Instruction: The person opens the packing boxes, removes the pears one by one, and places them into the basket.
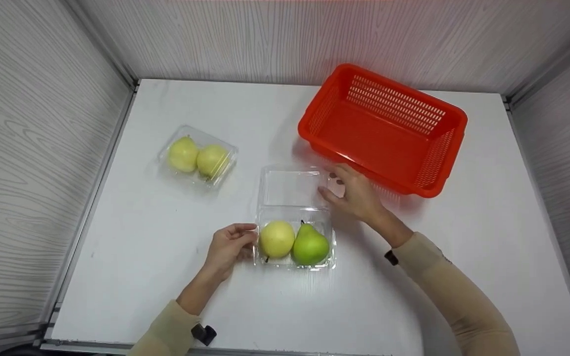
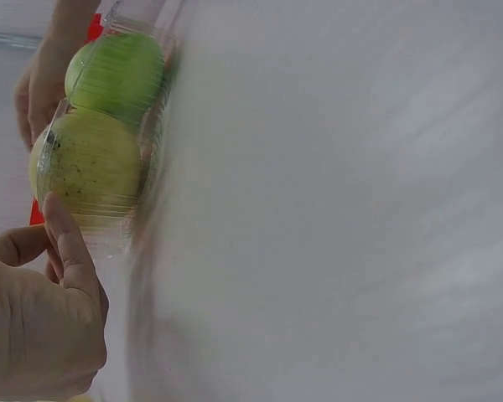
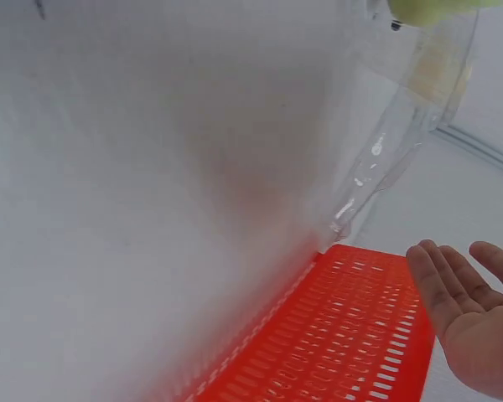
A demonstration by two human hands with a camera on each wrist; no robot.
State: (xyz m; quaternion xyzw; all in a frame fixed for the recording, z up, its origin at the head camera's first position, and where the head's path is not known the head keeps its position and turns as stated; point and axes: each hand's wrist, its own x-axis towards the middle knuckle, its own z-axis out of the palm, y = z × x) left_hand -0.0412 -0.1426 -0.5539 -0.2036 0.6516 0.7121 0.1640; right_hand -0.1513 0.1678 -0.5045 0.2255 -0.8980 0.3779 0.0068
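Note:
An opened clear plastic clamshell box (image 1: 332, 252) lies on the table, its lid (image 1: 292, 188) folded back toward the far side. Inside its base sit a pale yellow pear (image 1: 277, 239) on the left and a green pear (image 1: 310, 244) on the right. My left hand (image 1: 228, 247) touches the left edge of the box with its fingertips, fingers fairly straight. At the lid's right edge, my right hand (image 1: 356, 195) has its thumb and fingers spread apart. The right wrist view shows that hand's fingers (image 3: 440, 293) extended beside the lid, with nothing between them.
A red plastic basket (image 1: 381, 118) with slotted walls stands at the back right, close behind the right hand. To the left, a closed clear box (image 1: 186, 129) contains two yellow pears (image 1: 183, 154). Wood-grain panels (image 1: 245, 39) border the white table.

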